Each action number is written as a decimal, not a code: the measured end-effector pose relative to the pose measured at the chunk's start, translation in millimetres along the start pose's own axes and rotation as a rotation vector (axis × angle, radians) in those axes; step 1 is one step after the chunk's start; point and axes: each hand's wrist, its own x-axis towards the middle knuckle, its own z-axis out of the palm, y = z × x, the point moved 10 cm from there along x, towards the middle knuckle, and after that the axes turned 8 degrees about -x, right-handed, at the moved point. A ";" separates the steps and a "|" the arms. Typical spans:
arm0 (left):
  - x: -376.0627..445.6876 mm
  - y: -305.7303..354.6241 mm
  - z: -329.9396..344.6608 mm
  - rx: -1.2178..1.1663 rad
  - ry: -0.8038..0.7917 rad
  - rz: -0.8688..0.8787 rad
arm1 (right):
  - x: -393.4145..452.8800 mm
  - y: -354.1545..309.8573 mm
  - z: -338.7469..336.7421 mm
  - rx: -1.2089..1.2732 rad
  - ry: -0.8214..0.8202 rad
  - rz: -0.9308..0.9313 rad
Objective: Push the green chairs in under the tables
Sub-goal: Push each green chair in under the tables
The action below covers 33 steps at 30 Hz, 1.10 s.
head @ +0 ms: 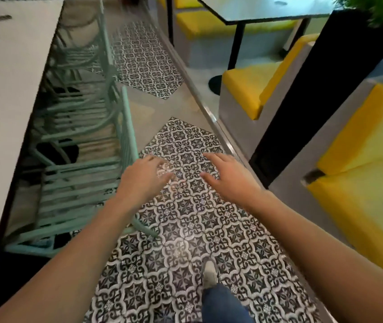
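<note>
1. Head view: left hand and right hand held out over the black-and-white patterned floor tiles, fingers spread wide, holding nothing.
2. Mint-green slatted metal chairs lined along the left, seats tucked beneath the long white tabletop, backs standing at its edge.
3. Judged between pushes: near chairs look done, hands free.
4. Next: walk on, find any chair standing out, set both palms on its backrest, push straight under.
</note>
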 end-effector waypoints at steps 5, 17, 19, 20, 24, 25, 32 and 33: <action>81.0 -18.9 -5.8 -0.035 0.053 -0.177 | 107.7 10.3 -5.3 -0.061 -0.071 -0.186; 215.2 -153.3 9.8 -0.046 0.120 -0.551 | 339.6 -69.8 62.8 -0.143 -0.254 -0.642; 223.1 -168.9 13.1 -0.072 0.116 -0.611 | 362.0 -91.2 76.3 -0.170 -0.296 -0.754; 227.9 -178.2 13.3 -0.067 0.115 -0.640 | 375.5 -102.9 80.9 -0.182 -0.302 -0.807; 228.3 -212.3 11.5 -0.097 0.142 -0.795 | 409.0 -144.4 101.9 -0.169 -0.336 -1.009; 226.2 -221.9 12.5 -0.118 0.120 -0.847 | 416.9 -157.4 108.4 -0.158 -0.346 -1.068; 198.4 -242.2 36.1 -0.296 0.092 -1.076 | 441.0 -209.5 173.8 -0.264 -0.488 -1.459; 192.2 -238.2 41.9 -0.349 0.118 -1.133 | 441.8 -207.6 183.5 -0.301 -0.518 -1.503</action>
